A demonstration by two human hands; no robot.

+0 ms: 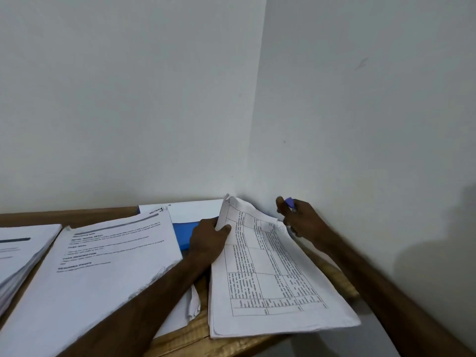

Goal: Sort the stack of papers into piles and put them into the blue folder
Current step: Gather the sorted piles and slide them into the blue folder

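A thick pile of papers lies at the far left of a wooden table set against a white wall. Just beside it, a second pile, topped by a sheet with bold printed headings, spreads across the middle; the person's left forearm crosses its lower right corner. Behind this pile the blue folder lies flat on the table, mostly covered, with only a strip showing between the second pile and the left hand. A blank white sheet lies past the folder, against the wall. The left hand grips the upper left edge of a third pile, printed with a ruled grid, thumb on top and fingers tucked beneath; that corner stands raised and curled. The pile's near right corner juts past the table's edge. Farther right, close to the wall, the right hand is curled round a small blue object; what it is cannot be told.
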